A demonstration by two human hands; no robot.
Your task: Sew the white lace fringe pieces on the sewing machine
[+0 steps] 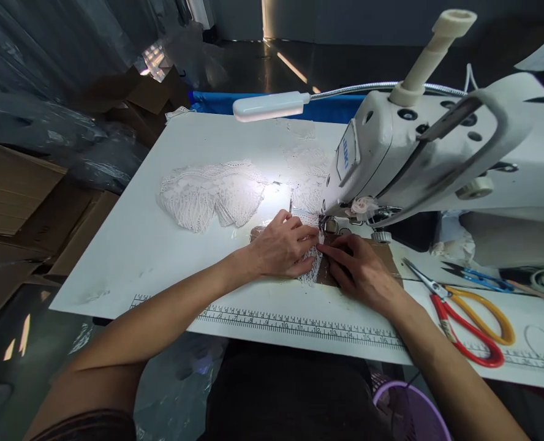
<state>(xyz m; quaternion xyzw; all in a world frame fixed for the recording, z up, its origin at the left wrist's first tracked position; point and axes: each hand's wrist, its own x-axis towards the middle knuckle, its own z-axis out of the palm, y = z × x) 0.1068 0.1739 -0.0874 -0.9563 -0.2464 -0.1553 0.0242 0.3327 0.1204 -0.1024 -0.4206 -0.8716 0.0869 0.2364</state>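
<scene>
White lace trim (310, 267) lies under the needle area of the white sewing machine (377, 141). On its left side my left hand (285, 246) presses down, fingers curled over the lace and close to the presser foot (323, 223). My right hand (361, 269) comes in from the other side, its index finger extended to the lace edge and its fingers drawn together there. The fingertips of both hands nearly meet. More white lace (212, 193) lies gathered on the table to the left, and another stretch (304, 156) runs behind the needle.
Red-and-yellow handled scissors (460, 318) and blue thread snips (478, 277) lie at the right. A lamp (272, 107) shines over the white table (129, 245), which has a printed ruler (299, 326) along its front edge. Cardboard boxes (19, 190) stand left; a purple basket (410, 407) is below.
</scene>
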